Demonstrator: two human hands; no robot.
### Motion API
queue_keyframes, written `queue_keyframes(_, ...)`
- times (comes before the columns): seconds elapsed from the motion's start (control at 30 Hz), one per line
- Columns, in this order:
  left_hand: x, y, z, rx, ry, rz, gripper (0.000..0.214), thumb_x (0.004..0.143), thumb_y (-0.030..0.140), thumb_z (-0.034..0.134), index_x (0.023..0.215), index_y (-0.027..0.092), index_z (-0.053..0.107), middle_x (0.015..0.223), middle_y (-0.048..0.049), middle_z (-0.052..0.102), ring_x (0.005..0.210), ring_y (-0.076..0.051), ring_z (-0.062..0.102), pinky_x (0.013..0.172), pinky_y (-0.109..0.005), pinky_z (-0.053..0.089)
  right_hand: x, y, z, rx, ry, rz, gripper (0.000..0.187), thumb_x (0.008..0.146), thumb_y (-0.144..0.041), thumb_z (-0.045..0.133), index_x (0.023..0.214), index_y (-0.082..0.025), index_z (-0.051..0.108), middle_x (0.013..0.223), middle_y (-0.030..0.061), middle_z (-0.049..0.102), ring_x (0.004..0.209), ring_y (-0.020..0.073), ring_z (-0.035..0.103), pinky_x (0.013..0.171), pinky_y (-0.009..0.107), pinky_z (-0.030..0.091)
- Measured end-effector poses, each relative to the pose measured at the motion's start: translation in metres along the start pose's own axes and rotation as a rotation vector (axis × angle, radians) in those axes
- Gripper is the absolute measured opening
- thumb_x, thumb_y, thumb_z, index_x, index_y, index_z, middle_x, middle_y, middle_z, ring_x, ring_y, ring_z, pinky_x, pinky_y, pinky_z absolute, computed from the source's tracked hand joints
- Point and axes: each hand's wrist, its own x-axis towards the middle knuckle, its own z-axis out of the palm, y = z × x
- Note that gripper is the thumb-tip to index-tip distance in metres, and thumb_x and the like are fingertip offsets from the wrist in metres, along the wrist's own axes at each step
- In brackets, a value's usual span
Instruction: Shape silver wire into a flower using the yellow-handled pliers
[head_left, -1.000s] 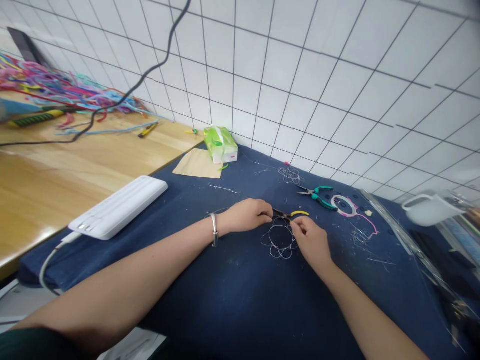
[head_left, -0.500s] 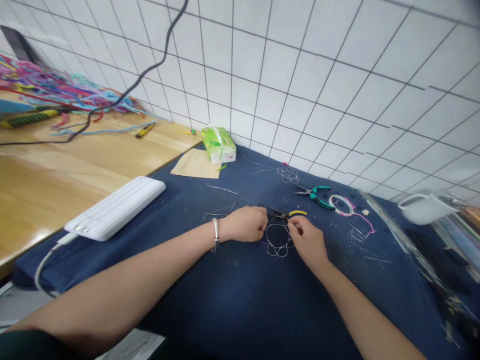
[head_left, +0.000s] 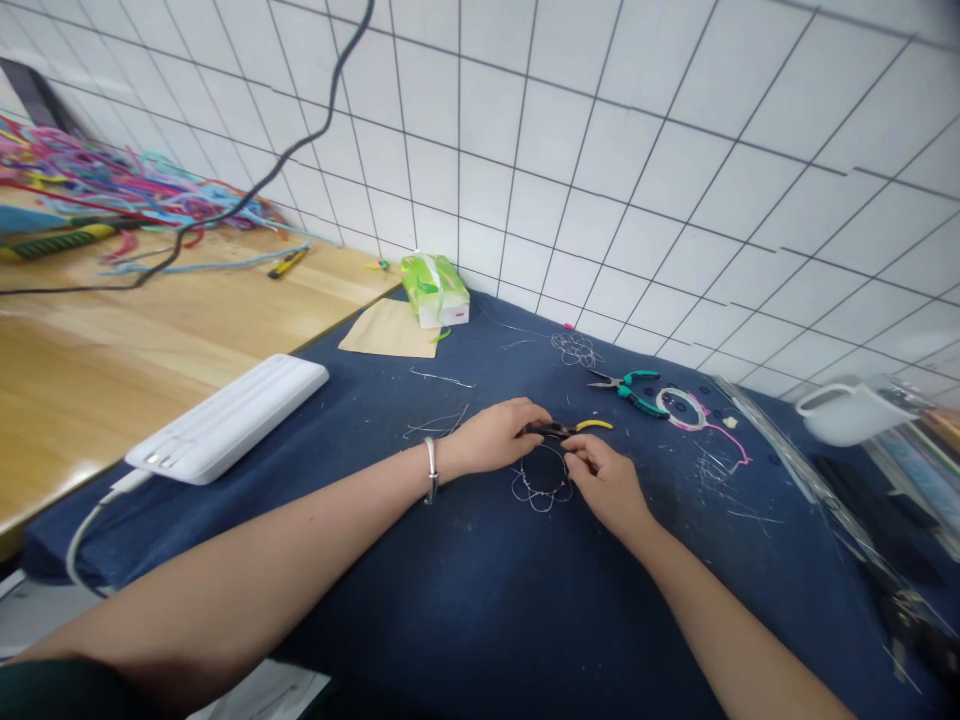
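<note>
My right hand [head_left: 607,482] pinches the upper right edge of a thin wire ring with looped petals [head_left: 541,497], close above the blue cloth. My left hand [head_left: 496,436], a silver bangle [head_left: 430,470] on its wrist, is beside the black jaws of yellow-handled pliers [head_left: 595,424]. Its thumb and fingers are apart around the jaw end; whether they touch the metal I cannot tell. Part of the pliers is hidden behind my right hand. Loose wire pieces [head_left: 435,424] lie left of my left hand.
Teal-handled pliers [head_left: 637,395], a looped wire piece [head_left: 576,350] and a white ring with pink wire [head_left: 681,408] lie farther back. A tissue pack [head_left: 436,290] stands near the tiled wall. A white power bank [head_left: 229,415] lies left, a white mug [head_left: 855,412] right.
My left hand has shifted slightly right and up, its closed fingers now parted by the pliers' jaws. The wire ring has turned and moved left with my right hand. The pliers stay in place.
</note>
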Motion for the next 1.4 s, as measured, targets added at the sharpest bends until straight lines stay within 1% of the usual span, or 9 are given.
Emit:
queue_keyframes(0.2,0.002,-0.002,0.006,-0.027,-0.057,0.049,0.018,0.085,0.026,0.044,0.090,0.020,0.061,0.087,-0.0015,0.061,0.082,-0.014,0.056,0.074,-0.025,0.042,0.000,0.000,0.002,0.117,-0.029,0.012,0.025,0.078,-0.028,0.042,0.098,-0.021,0.056,0.069,-0.0020,0.061,0.058,0.0113,0.054,0.058,0.023,0.041)
queue_keyframes(0.37,0.000,-0.005,0.003,0.107,-0.050,-0.057,0.017,0.081,0.027,0.050,0.095,0.022,0.058,0.085,-0.0016,0.061,0.078,-0.016,0.057,0.068,-0.026,0.042,0.000,-0.001,0.004,-0.059,0.064,0.038,0.025,0.078,-0.029,0.043,0.097,-0.022,0.057,0.071,-0.0013,0.061,0.062,0.0131,0.055,0.062,0.026,0.041)
queue_keyframes(0.5,0.000,-0.010,-0.010,0.150,-0.097,-0.020,0.025,0.077,0.031,0.055,0.099,0.021,0.058,0.094,-0.0037,0.060,0.082,-0.017,0.056,0.070,-0.025,0.042,-0.001,-0.005,0.003,-0.104,0.067,0.020,0.023,0.079,-0.031,0.044,0.096,-0.023,0.058,0.074,-0.0006,0.062,0.068,0.0148,0.057,0.065,0.026,0.041)
queue_keyframes(0.67,0.003,-0.021,-0.039,0.152,0.035,-0.066,0.019,0.082,0.031,0.048,0.090,0.019,0.061,0.085,-0.0029,0.061,0.077,-0.014,0.055,0.070,-0.025,0.041,-0.003,-0.007,0.000,-0.041,0.126,-0.014,0.023,0.082,-0.029,0.041,0.092,-0.022,0.060,0.084,0.0003,0.063,0.072,0.0138,0.057,0.069,0.025,0.041)
queue_keyframes(0.77,0.004,-0.019,-0.040,0.099,0.081,-0.035,0.019,0.083,0.028,0.046,0.088,0.018,0.062,0.085,-0.0027,0.061,0.079,-0.013,0.055,0.074,-0.025,0.041,-0.003,-0.006,0.001,-0.040,0.125,-0.047,0.022,0.082,-0.027,0.041,0.090,-0.022,0.060,0.087,0.0007,0.063,0.076,0.0142,0.056,0.071,0.025,0.041)
queue_keyframes(0.9,0.003,-0.014,-0.020,0.049,-0.068,0.119,0.021,0.082,0.023,0.048,0.099,0.021,0.062,0.098,-0.0027,0.061,0.089,-0.014,0.055,0.081,-0.026,0.041,-0.003,-0.003,0.003,-0.113,0.076,-0.094,0.021,0.081,-0.022,0.041,0.090,-0.023,0.061,0.084,0.0007,0.061,0.079,0.0147,0.055,0.072,0.025,0.040)
queue_keyframes(1.03,0.003,-0.016,-0.008,0.066,-0.170,0.138,0.017,0.082,0.022,0.049,0.089,0.020,0.064,0.092,-0.0021,0.062,0.088,-0.015,0.055,0.080,-0.026,0.042,-0.003,-0.001,0.004,-0.202,0.028,-0.122,0.022,0.080,-0.019,0.041,0.088,-0.024,0.061,0.084,0.0004,0.059,0.079,0.0142,0.054,0.072,0.025,0.040)
queue_keyframes(1.27,0.001,-0.017,-0.016,0.112,-0.184,0.090,0.014,0.079,0.028,0.053,0.077,0.018,0.064,0.083,-0.0026,0.059,0.081,-0.015,0.055,0.075,-0.024,0.041,-0.004,-0.003,0.006,-0.291,0.008,-0.107,0.020,0.079,-0.019,0.042,0.081,-0.024,0.061,0.081,0.0005,0.057,0.075,0.0136,0.054,0.069,0.024,0.039)
queue_keyframes(1.4,0.001,-0.016,-0.023,0.096,-0.251,0.097,0.017,0.080,0.031,0.053,0.078,0.019,0.064,0.082,-0.0023,0.058,0.080,-0.014,0.055,0.074,-0.023,0.040,-0.006,-0.005,0.007,-0.318,-0.005,-0.110,0.017,0.076,-0.018,0.043,0.079,-0.023,0.059,0.081,0.0000,0.057,0.070,0.0123,0.053,0.065,0.023,0.038)
